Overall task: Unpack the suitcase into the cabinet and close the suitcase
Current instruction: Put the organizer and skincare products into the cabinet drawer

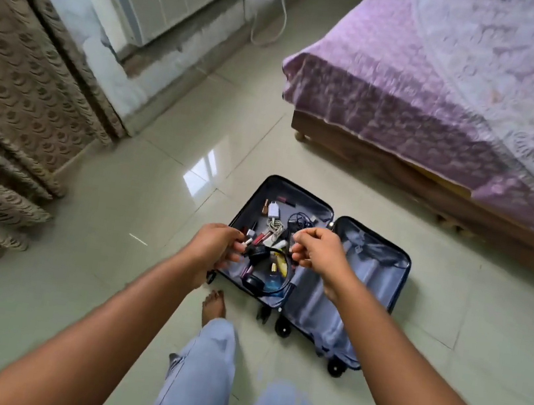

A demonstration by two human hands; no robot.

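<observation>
Suitcase (366, 272) open flat on tiled floor (143, 184), 2 halves side by side, hinge line running away from the person, wheels at the near end. Left half loaded with small loose items: black headphones (255, 282) near the front, white charger plug (273, 208) with coiled cable toward the far end, dark tangled cable (301, 221), lipstick-like tubes, a small bottle or 2, something yellow and something blue, too small to name. Right half showing only grey lining, nothing seen in it. Left hand (214, 246) above the left half's outer edge, fingers curled, tips pinching 1 or 2 small tubes, exact item unclear. Right hand (320, 252) above the hinge line, fingers curled, pinching something small and thin, possibly a cable end; cannot tell which. Both hands held above the case, not down in it. Remaining contents directly below and between the 2 hands, left hand nearer the tubes, right hand nearer the cables. Cabinet not in view; unpacking judged early, most items still inside. Bed (448, 90) with purple cover at right, curtain (17, 78) at left.
</observation>
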